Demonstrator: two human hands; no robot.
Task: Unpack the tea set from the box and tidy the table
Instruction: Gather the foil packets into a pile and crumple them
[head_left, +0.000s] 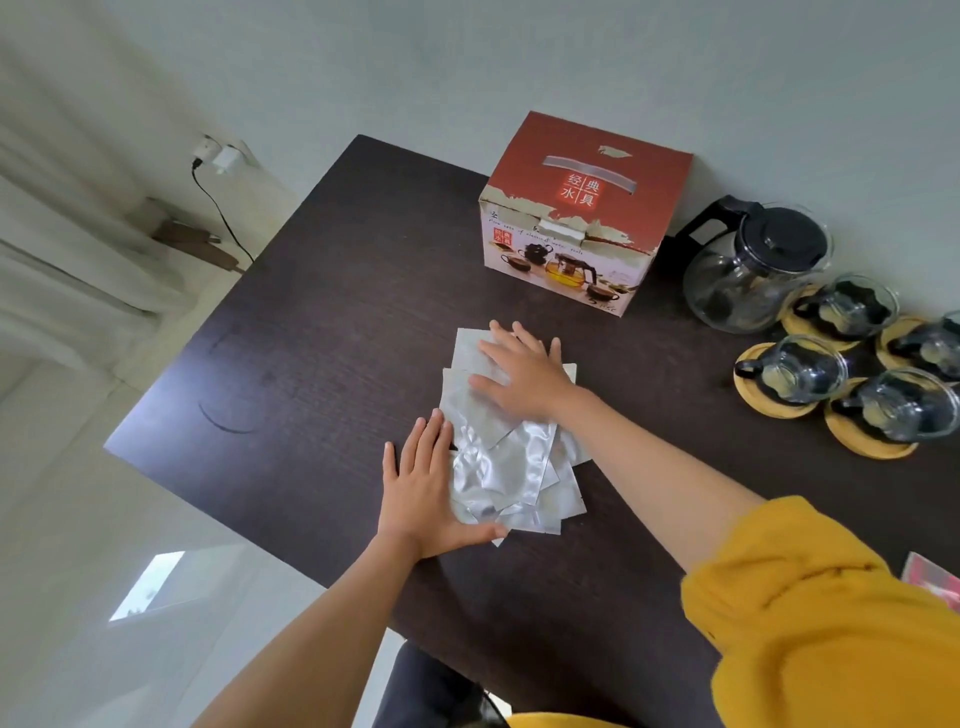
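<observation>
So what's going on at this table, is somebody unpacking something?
Yes. A person in a yellow sleeve is pressing both hands flat on a pile of silvery foil packaging bags in the middle of the dark wooden table: the left hand at the near edge, the right hand on the far part. The red cardboard tea-set box stands closed behind. The glass teapot with black lid and four glass cups on round wooden coasters are already out, to the right.

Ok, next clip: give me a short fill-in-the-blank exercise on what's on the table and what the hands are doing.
1. Both hands, left hand and right hand, press flat on a pile of silvery ____.
2. The glass teapot has a ____ lid and handle.
3. Each glass cup sits on a round ____ coaster.
4. The red box stands with its top ____.

Missing words: bags; black; wooden; closed
</observation>
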